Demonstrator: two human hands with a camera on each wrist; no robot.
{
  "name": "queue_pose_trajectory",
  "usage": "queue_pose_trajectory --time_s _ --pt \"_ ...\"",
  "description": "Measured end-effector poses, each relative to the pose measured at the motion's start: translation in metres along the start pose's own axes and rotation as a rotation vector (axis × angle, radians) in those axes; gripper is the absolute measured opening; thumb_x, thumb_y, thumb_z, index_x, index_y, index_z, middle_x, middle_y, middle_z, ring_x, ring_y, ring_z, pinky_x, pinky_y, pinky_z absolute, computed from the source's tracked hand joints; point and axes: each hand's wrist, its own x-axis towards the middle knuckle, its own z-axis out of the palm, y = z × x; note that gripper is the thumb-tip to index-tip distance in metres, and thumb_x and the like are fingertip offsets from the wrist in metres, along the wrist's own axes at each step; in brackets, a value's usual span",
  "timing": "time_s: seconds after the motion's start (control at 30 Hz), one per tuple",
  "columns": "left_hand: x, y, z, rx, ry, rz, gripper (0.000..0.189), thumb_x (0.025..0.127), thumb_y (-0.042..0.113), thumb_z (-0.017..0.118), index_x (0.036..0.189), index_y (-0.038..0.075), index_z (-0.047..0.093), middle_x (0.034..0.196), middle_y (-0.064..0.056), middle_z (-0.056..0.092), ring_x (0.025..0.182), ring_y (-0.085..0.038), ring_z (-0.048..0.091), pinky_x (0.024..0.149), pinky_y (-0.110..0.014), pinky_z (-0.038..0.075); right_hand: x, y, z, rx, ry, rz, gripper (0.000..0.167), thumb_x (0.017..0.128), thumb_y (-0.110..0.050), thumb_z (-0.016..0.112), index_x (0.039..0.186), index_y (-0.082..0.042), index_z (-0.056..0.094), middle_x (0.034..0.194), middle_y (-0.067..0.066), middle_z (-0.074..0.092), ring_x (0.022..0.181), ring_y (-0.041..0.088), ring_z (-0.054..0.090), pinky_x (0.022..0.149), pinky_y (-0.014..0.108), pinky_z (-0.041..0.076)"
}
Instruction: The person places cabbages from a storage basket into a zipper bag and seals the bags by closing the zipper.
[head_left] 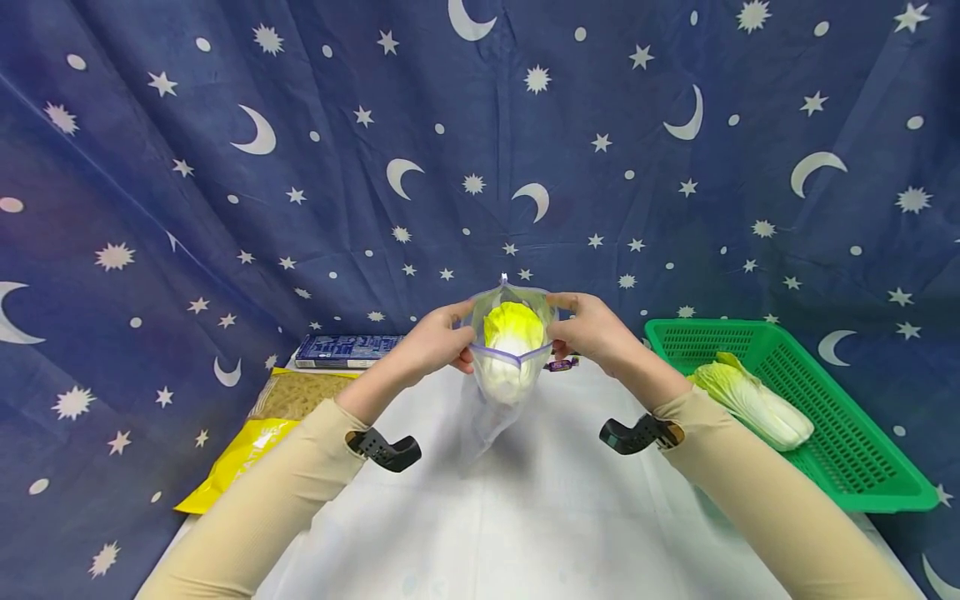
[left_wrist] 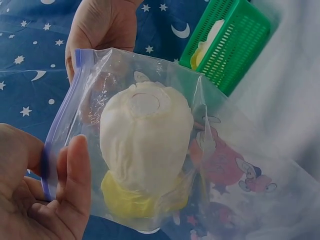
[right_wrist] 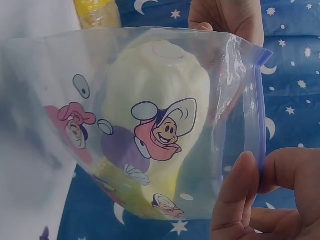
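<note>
On a white-covered worktop (head_left: 480, 517), a green basket (head_left: 832, 400) sits right with a cabbage (head_left: 753, 407) in it, a clear zip bag (head_left: 491, 421) stands mid-view holding another cabbage (head_left: 517, 333), left grip (head_left: 435, 337) and right grip (head_left: 596, 333) pinching opposite sides of its open mouth, small purple-wrapped item (head_left: 561, 365) just beyond.

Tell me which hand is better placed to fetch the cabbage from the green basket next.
Probably the right hand: the green basket and its cabbage lie on that side, away from the left hand. Since both pinch the clear bag, the right likely must let go first.
</note>
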Motion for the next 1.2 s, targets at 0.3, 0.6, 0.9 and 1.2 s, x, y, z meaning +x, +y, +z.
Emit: queue_pose_trajectory --time_s 0.3,0.6,0.9,1.2 --pt "0.004 0.01 -0.001 -0.02 -0.006 -0.004 0.064 0.098 0.005 0.044 0.16 0.0 0.028 0.066 -0.008 0.052 0.055 -0.015 0.054 0.065 -0.028 0.061 0.004 -0.01 -0.007 -0.014 0.006 0.004 0.071 0.092 -0.004 0.063 0.157 0.001 0.035 0.144 0.023 0.051 0.073 0.025 0.061 0.072 0.032 0.061" --pt "0.012 0.019 -0.003 -0.065 -0.016 -0.016 0.066 0.097 0.004 0.045 0.16 -0.001 0.026 0.075 -0.011 0.055 0.055 -0.015 0.055 0.062 -0.025 0.06 0.006 -0.02 -0.012 -0.001 -0.011 -0.011 0.071 0.092 -0.002 0.061 0.157 0.002 0.034 0.134 0.024 0.053 0.07 0.022 0.059 0.07 0.028 0.059" --pt "0.011 0.024 -0.001 -0.076 -0.013 -0.045 0.066 0.098 0.004 0.046 0.161 0.002 0.027 0.093 -0.016 0.057 0.055 -0.014 0.055 0.061 -0.024 0.059 0.006 -0.022 -0.016 0.032 -0.025 -0.01 0.072 0.091 0.0 0.06 0.157 0.004 0.032 0.149 0.024 0.046 0.071 0.022 0.058 0.069 0.027 0.058" --pt "0.01 0.021 0.0 -0.087 -0.013 -0.036 0.066 0.097 0.003 0.045 0.161 0.003 0.028 0.113 -0.021 0.053 0.058 -0.014 0.055 0.062 -0.024 0.059 0.007 -0.019 -0.016 0.028 -0.025 -0.003 0.074 0.091 0.0 0.062 0.158 0.004 0.031 0.148 0.024 0.047 0.072 0.022 0.058 0.072 0.029 0.059"
